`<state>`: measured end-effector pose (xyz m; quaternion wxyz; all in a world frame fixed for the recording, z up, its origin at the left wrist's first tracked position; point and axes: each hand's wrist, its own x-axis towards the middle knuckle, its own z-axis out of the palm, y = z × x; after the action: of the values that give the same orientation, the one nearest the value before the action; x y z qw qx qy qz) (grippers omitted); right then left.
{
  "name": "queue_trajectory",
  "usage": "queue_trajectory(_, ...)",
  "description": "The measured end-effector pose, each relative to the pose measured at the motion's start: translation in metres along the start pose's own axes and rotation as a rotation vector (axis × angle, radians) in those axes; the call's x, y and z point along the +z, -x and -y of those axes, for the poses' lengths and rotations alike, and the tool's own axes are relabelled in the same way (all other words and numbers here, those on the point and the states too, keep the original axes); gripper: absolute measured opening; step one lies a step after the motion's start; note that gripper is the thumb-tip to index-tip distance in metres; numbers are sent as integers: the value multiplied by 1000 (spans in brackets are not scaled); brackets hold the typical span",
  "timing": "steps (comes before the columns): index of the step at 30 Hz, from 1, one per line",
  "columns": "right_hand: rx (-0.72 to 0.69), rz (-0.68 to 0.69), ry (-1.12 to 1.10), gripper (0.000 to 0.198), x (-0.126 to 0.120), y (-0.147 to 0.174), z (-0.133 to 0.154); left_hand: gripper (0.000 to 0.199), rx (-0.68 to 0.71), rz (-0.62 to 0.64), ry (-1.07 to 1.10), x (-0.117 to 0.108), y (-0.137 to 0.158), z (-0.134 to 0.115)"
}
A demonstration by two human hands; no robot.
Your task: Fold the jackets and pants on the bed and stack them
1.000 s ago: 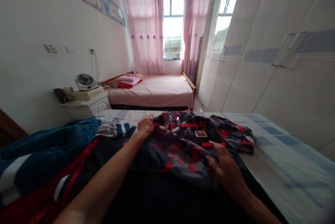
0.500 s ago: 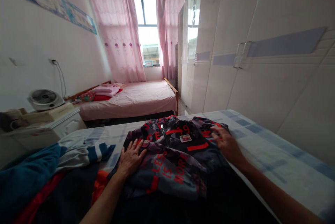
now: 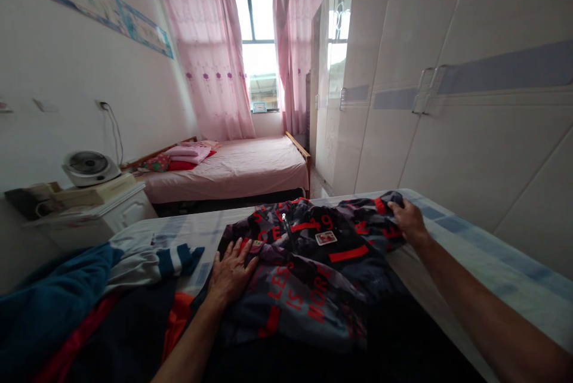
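A dark patterned jacket (image 3: 308,287) with red lettering and a front zip lies spread on the bed in front of me. One sleeve is folded across its front, showing the words "LESS IS MORE". My left hand (image 3: 231,272) rests flat on the jacket's left shoulder area, fingers spread. At the far right, my right hand (image 3: 408,220) grips the other sleeve (image 3: 380,207), which is drawn out to the side. Its fingertips are partly hidden behind the cloth.
The jacket lies on a blue-and-white checked sheet (image 3: 470,263). Other clothes, among them a teal and grey garment (image 3: 85,275), are heaped at the left. Beyond stand a pink-covered bed (image 3: 242,165), a small fan (image 3: 91,167) on a cabinet, and a white wardrobe (image 3: 483,156).
My right hand has moved outward to the right and closed on the sleeve, pulling it out straighter. My left hand stays on the jacket. The view has shifted slightly left.
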<state>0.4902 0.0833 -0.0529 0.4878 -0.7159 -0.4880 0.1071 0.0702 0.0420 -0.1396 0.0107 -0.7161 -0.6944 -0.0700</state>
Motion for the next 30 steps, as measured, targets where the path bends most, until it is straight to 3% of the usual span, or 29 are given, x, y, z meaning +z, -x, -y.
queue_trajectory(3, -329, 95, 47, 27, 16, 46, 42, 58, -1, -3, 7, -1, 1, -1)
queue_trajectory(5, -885, 404, 161, 20, 23, 93, 63, 58, -1, -9, 13, -2, 2, -1)
queue_trajectory(6, -1073, 534, 191, 19, 24, 118, 69, 58, 0, -12, 17, -3, 3, -2)
queue_trajectory(7, -1197, 624, 204, 20, 24, 139, 72, 58, 3, -15, 23, -3, 3, -2)
queue_trajectory(9, -1294, 700, 204, 21, 21, 170, 69, 57, 8, -22, 36, -3, 4, -2)
queue_trajectory(12, -1157, 587, 225, 22, 11, 178, 52, 55, 10, -41, 60, -4, 4, -1)
queue_trajectory(16, -730, 350, 258, 18, -2, 152, 20, 48, 10, -111, 96, -18, 9, -12)
queue_trajectory(19, -543, 408, 341, 20, -6, 139, 1, 48, 135, -160, 144, -41, 25, -45)
queue_trajectory(22, -569, 507, 383, 26, -4, 139, -9, 65, 440, -157, 253, -63, 44, -96)
queue_trajectory(24, -608, 527, 392, 31, -1, 143, -10, 81, 557, -123, 303, -70, 47, -128)
queue_trajectory(27, -645, 539, 410, 35, 2, 150, -10, 92, 455, -13, 356, -69, 32, -158)
queue_trajectory(30, -648, 544, 426, 35, 4, 154, -12, 86, 325, 82, 424, -65, 6, -161)
